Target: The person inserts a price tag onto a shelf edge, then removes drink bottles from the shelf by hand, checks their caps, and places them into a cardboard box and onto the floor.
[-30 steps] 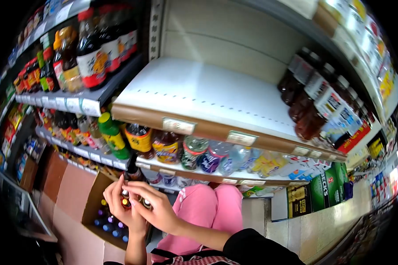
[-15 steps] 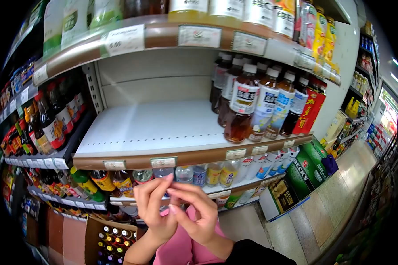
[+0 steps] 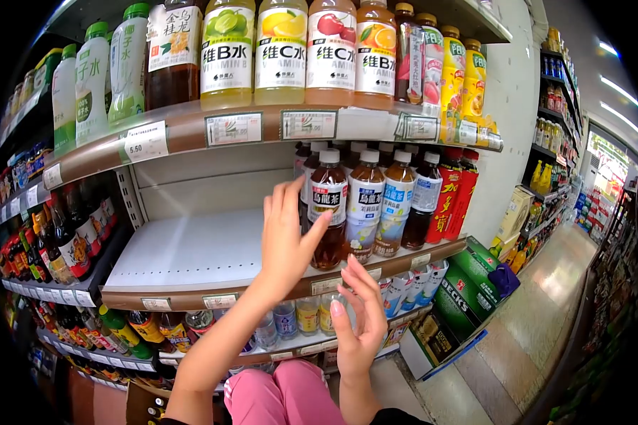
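Note:
My left hand [image 3: 288, 230] is stretched up beside the front oolong tea bottle [image 3: 327, 241], which has a white cap and a black-and-white label. Its fingers are apart and its thumb overlaps the bottle's label; whether it touches I cannot tell. Lower and to the right, my right hand [image 3: 361, 319] is held open in front of the shelf edge, fingers slightly bent and nothing in it. Right of the front bottle stand a white-labelled tea bottle [image 3: 364, 202], a blue-labelled tea bottle [image 3: 395, 202] and a darker bottle [image 3: 426, 198]. More bottles stand behind them, partly hidden.
Red drink bottles [image 3: 446, 202] end the row at the right. Above, a shelf [image 3: 184, 138] carries several vitamin drinks and other bottles. Below are a lower row of bottles [image 3: 308, 315] and a green beer carton [image 3: 468, 283] near the aisle floor. A cardboard box [image 3: 140, 405] sits lower left.
My hands have moved apart from their fingertip-to-fingertip position. The left has risen to the tea bottles, and the right has shifted rightward. The camera view has shifted, showing more of the upper shelf.

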Demonstrator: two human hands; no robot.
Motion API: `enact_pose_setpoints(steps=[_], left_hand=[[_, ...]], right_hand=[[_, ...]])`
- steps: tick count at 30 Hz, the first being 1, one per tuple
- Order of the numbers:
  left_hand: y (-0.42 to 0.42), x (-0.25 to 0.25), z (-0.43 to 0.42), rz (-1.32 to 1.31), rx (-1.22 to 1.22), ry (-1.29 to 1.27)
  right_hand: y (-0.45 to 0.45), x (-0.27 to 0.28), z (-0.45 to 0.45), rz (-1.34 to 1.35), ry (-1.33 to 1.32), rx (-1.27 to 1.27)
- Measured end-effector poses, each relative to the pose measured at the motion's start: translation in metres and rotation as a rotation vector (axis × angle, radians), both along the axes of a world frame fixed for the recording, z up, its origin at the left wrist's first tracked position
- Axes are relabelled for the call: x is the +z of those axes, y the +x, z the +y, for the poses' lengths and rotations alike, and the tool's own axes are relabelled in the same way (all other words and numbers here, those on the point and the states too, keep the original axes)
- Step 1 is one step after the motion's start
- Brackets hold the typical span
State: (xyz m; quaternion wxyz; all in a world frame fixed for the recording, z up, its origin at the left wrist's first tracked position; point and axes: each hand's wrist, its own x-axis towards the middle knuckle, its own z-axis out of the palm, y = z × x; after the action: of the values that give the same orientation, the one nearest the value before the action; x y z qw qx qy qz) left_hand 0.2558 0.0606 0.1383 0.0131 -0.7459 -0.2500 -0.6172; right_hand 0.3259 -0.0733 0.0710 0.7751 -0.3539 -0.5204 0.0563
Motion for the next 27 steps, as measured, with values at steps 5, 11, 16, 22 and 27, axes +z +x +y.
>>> enact_pose_setpoints(steps=[5, 11, 16, 22, 27], left_hand=[[0.02, 0.016, 0.034, -0.048, -0.064, -0.091], [0.034, 0.018, 0.045, -0.055, -0.021, -0.089], [0.032, 0.019, 0.044, -0.084, -0.085, -0.088], [0.022, 0.03, 0.012, -0.111, -0.043, -0.076], [0.008, 0.049, -0.011, -0.012, 0.047, 0.014]], right_hand=[[0.004, -0.005, -0.007, 0.025, -0.032, 0.033], [0.01, -0.003, -0.013, 0.018, -0.032, 0.02], [0.013, -0.001, -0.018, 0.036, -0.024, 0.014], [0.017, -0.005, -0.014, 0.031, -0.045, 0.022], [0.01, -0.006, -0.003, 0.126, -0.082, 0.255]])
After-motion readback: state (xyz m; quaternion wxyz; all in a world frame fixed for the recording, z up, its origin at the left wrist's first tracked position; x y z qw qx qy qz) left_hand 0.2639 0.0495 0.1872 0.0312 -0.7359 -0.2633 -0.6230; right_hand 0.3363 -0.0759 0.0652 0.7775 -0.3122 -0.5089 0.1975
